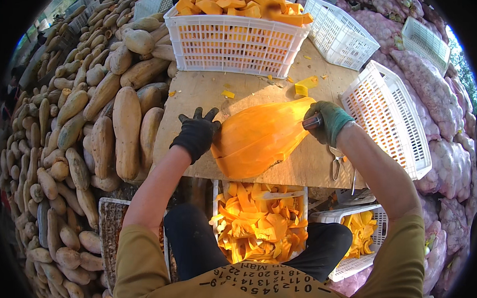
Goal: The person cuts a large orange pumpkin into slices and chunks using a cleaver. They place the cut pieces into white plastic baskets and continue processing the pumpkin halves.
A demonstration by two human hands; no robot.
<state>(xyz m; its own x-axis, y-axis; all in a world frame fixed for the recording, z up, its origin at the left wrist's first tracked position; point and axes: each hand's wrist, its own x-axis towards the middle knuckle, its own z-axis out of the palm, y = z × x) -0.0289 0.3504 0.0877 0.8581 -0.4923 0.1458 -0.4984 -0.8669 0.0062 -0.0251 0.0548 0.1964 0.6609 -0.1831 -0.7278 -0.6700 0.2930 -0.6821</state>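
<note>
A large peeled orange pumpkin (258, 142) lies on its side on the wooden board (188, 87), its narrow end pointing up and to the right. My left hand (197, 130), in a black glove, rests against its wide left end with the fingers spread. At the narrow end, my right hand (324, 121), in a dark glove with green at the wrist, is closed around a dark handle; the rest of that tool is hidden. Below the right hand a metal peeler (336, 168) lies near the board's edge. Small orange scraps (305, 85) are scattered behind the pumpkin.
A white crate (234, 45) heaped with pumpkin pieces stands at the board's far edge. Another white crate (387, 118) tilts at the right. Peelings (261, 224) fill a crate between the knees. Unpeeled pumpkins (126, 130) are piled left, mesh sacks (431, 84) right.
</note>
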